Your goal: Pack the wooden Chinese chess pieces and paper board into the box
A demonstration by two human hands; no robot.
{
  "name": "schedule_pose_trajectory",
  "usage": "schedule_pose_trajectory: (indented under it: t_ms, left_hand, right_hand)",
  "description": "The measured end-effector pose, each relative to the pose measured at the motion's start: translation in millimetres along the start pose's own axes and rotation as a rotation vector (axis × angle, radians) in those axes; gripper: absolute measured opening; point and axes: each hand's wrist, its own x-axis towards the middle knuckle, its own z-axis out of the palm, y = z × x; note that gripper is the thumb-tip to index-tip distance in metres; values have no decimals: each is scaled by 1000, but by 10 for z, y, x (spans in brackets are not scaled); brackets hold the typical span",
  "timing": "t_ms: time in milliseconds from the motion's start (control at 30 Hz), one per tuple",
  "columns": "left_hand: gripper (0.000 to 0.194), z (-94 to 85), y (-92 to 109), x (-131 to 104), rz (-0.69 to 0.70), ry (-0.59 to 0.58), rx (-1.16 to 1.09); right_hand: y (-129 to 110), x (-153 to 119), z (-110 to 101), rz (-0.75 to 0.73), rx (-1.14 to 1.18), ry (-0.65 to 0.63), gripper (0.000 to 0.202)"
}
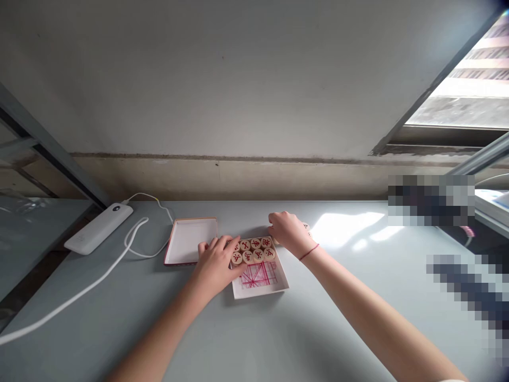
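A shallow white box (260, 292) lies in front of me with two rows of round wooden Chinese chess pieces (258, 255) marked in red. Below the rows, pink-red lines show on a folded sheet (260, 275) inside it. My left hand (218, 262) grips the box's left side, thumb over the near edge and fingertips by the leftmost pieces. Just beyond the box's far right corner is my right hand (290, 231), fingers curled and pinched; what they hold is hidden. More chess pieces (306, 226) peek out behind that hand, mostly covered by it.
The box's lid (194, 241) lies inside-up to the left. A white power bank (99, 228) with a white cable (107, 273) is on the table's left side. Metal frame bars (51, 148) flank the grey table (318, 329), and a wall stands behind. Blurred dark objects (433, 201) are at right.
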Motion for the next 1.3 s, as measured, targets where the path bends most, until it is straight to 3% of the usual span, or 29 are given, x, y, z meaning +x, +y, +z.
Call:
schedule_pose_trajectory:
  t_ms: [233, 333, 433, 500, 600, 700, 867, 1067, 1300]
  left_hand:
    - [59, -13, -21, -9, 38, 25, 0]
    - [65, -49, -15, -7, 99, 84, -24]
    - [59, -69, 19, -10, 206, 175, -96]
    - [52, -64, 51, -18, 259, 229, -164]
    - [40, -55, 94, -33, 306, 240, -246]
    - [30, -84, 104, -37, 349, 187, -286]
    - [17, -219, 42, -30, 356, 93, -301]
    - [15, -295, -24, -18, 412, -103, -256]
    - [12, -296, -10, -26, 403, -101, -192]
  right_hand:
    - [60, 35, 14, -9, 17, 25, 20]
    - [59, -63, -66, -48, 122, 103, 24]
    - [4, -287, -98, -231, 495, 173, 23]
    - [-55, -452, -39, -325, 787, 105, 21]
    - [-129, -622, 138, -349, 1157, -26, 24]
    - [-146, -669, 282, -348, 1340, -86, 26]
    - [-76, -636, 310, -418, 1337, -39, 24]
    - [33, -571, 314, -338, 1268, 95, 24]
    - [47, -553, 335, -330, 1267, 72, 23]
